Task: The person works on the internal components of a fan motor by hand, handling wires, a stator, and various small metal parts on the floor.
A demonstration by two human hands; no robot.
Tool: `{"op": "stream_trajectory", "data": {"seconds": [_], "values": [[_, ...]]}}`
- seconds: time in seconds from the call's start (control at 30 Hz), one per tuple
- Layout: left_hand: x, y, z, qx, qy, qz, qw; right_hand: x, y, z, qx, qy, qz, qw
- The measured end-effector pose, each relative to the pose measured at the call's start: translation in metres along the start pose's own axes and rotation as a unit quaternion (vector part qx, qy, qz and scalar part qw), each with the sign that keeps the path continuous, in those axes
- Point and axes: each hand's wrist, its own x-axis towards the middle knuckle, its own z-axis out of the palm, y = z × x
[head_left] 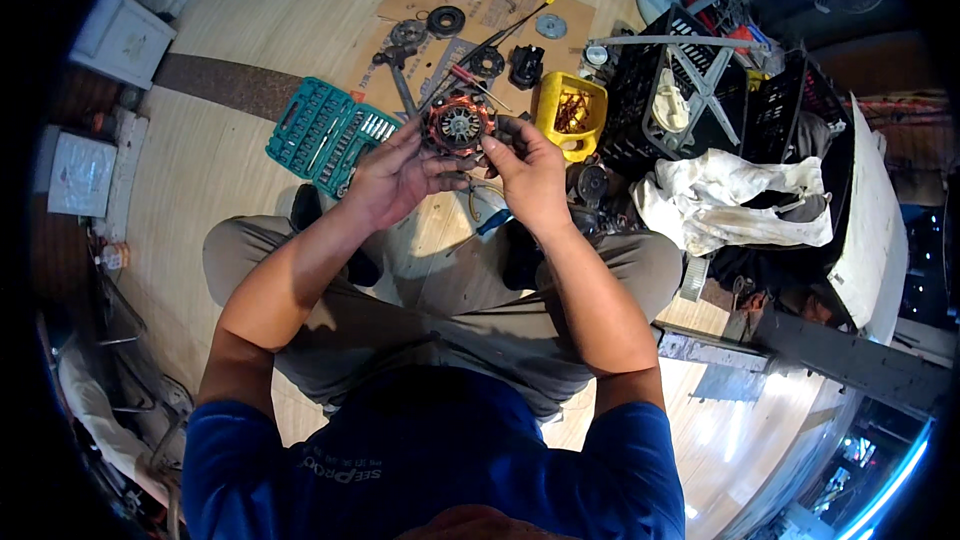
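Stator point(457, 123), copper-wound, sits gripped between both sets of curled fingers, left hand point(392, 178) and right hand point(527, 172) closed on its opposite edges.

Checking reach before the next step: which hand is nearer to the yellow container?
Right. The right hand sits just left of the yellow container, almost touching it, while gripping the motor stator. The left hand holds the stator's far side, farther away.

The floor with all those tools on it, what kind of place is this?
Probably a repair workshop. Both hands hold a motor stator with copper windings, a teal socket set lies open, and loose machine parts sit on cardboard.
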Motion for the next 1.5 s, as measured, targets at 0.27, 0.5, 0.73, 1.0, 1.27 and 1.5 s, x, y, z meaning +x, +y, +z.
{"op": "stream_trajectory", "data": {"seconds": [0.27,0.5,0.73,1.0,1.27,1.5], "values": [[-0.002,-0.001,-0.007,-0.064,-0.014,-0.02,0.998,-0.005,-0.004,0.0,-0.029,0.0,-0.046,0.999],[-0.004,-0.001,-0.011,0.011,0.017,-0.004,1.0,-0.007,-0.007,0.001,-0.024,-0.038,-0.048,0.998],[-0.006,-0.002,-0.014,-0.012,0.012,-0.016,1.0,0.0,-0.004,-0.008,0.031,-0.095,-0.009,0.995],[-0.011,-0.006,-0.018,-0.107,-0.015,-0.061,0.992,0.0,-0.013,-0.014,-0.065,-0.186,-0.097,0.975],[-0.009,-0.015,-0.01,-0.074,0.01,-0.121,0.99,-0.003,-0.012,-0.003,-0.055,-0.217,-0.075,0.972],[-0.003,-0.013,0.005,0.147,0.173,-0.094,0.969,-0.001,-0.006,-0.002,-0.251,-0.166,-0.12,0.946]]}}
